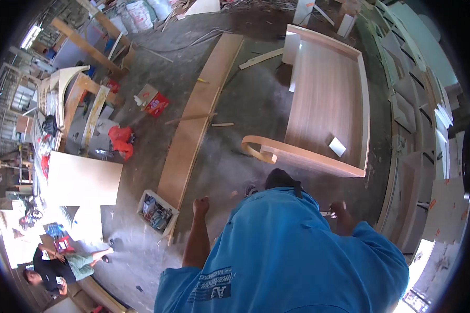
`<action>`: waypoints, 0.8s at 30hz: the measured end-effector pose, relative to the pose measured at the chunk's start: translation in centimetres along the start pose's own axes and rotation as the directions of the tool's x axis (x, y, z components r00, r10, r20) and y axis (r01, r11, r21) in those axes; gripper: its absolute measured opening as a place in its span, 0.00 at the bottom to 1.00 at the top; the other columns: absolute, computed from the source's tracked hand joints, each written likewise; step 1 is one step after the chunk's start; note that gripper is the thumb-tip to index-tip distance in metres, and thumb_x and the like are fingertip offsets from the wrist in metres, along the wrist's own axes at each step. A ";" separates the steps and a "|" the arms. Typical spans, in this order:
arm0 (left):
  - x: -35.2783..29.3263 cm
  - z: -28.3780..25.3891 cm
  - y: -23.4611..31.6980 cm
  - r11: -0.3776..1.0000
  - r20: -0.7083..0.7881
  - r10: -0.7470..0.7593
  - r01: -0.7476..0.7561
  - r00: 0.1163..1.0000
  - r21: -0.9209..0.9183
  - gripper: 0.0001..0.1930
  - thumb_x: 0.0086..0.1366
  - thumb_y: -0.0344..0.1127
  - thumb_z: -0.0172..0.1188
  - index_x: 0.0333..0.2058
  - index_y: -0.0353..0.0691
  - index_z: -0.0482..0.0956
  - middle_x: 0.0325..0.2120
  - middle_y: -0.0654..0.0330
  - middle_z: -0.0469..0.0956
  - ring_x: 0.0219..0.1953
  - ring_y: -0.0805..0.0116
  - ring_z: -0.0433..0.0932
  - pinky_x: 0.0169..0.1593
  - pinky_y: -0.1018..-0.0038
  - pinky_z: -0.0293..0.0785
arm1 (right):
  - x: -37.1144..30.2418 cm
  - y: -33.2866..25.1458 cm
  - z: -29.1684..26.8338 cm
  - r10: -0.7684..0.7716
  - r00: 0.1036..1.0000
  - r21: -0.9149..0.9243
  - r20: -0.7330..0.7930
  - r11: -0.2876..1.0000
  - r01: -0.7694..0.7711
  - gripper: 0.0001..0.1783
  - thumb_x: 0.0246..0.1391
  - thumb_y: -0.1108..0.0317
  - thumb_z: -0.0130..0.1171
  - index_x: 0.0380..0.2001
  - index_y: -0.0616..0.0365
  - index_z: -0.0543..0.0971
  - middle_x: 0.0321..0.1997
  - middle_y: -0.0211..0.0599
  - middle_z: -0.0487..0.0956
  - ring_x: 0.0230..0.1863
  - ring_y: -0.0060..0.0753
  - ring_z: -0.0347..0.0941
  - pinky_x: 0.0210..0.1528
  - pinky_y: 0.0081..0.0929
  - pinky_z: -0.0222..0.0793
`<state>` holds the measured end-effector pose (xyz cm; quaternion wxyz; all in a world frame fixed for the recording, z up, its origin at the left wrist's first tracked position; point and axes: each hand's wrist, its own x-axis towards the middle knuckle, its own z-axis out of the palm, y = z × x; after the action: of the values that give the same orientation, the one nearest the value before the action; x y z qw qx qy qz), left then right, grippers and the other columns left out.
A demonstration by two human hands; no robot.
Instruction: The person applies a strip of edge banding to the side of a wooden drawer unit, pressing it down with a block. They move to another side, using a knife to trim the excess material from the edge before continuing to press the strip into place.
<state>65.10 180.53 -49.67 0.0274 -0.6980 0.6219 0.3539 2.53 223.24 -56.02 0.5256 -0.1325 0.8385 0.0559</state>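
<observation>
My left hand point(201, 206) hangs beside my blue shirt, its fingers curled into a fist with nothing showing in it. Close by on the floor is a box point(167, 228) of tools or hardware. My right hand point(339, 210) is lowered on the other side with bent fingers. A small pale, thin piece point(326, 213) shows at its fingertips; its kind is unclear. In front of me lies a shallow wood-grain cabinet point(324, 99) with raised sides. A wood-coloured strip of edging point(258, 140) curls off its near left corner. A small white piece point(337, 147) rests inside.
A long wooden board point(201, 115) lies to the left, a pencil-like yellow stick point(202, 81) on it. Beyond are a red carton point(156, 104), a red bag point(121, 141) and a pale panel point(83, 180). A person point(62, 268) sits at lower left. Shelf units point(407, 125) line the right.
</observation>
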 end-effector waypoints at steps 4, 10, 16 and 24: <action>-0.3 0.3 -0.8 0.518 0.261 0.493 -0.521 0.830 0.678 0.16 0.68 0.46 0.55 0.32 0.41 0.85 0.27 0.53 0.85 0.32 0.55 0.86 0.38 0.59 0.81 | -3.5 -5.5 5.8 -0.559 0.826 -0.726 0.065 0.542 0.424 0.21 0.61 0.52 0.55 0.30 0.57 0.87 0.36 0.42 0.87 0.33 0.44 0.85 0.35 0.41 0.82; 2.6 -1.3 -0.9 0.997 0.479 -0.079 0.058 0.874 0.060 0.12 0.69 0.40 0.53 0.29 0.43 0.81 0.25 0.57 0.84 0.29 0.57 0.85 0.34 0.57 0.80 | -5.8 -18.9 2.7 -0.089 0.995 0.152 -0.054 0.984 0.097 0.25 0.65 0.47 0.48 0.35 0.56 0.85 0.32 0.48 0.86 0.29 0.48 0.85 0.26 0.46 0.80; 11.4 -8.9 -1.6 0.546 0.417 0.474 -0.630 0.776 0.552 0.08 0.65 0.39 0.58 0.31 0.44 0.81 0.24 0.55 0.83 0.31 0.52 0.85 0.33 0.57 0.80 | -3.7 -30.4 -5.2 0.103 0.959 0.395 -0.263 0.919 0.010 0.17 0.61 0.60 0.54 0.47 0.58 0.80 0.41 0.53 0.85 0.39 0.52 0.86 0.35 0.53 0.81; 20.9 -16.4 0.1 0.929 0.255 0.129 -0.207 0.958 0.308 0.10 0.66 0.43 0.56 0.32 0.45 0.81 0.26 0.55 0.84 0.32 0.54 0.85 0.33 0.56 0.80 | 9.6 -47.3 -14.4 -0.443 0.798 -0.611 -0.409 0.782 0.121 0.24 0.56 0.47 0.61 0.35 0.60 0.87 0.41 0.57 0.84 0.47 0.55 0.82 0.50 0.49 0.78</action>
<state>72.05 154.91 -48.45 0.1856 -0.5813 0.7230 0.3239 -0.59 172.94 -56.16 0.2124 -0.4186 0.8654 0.1754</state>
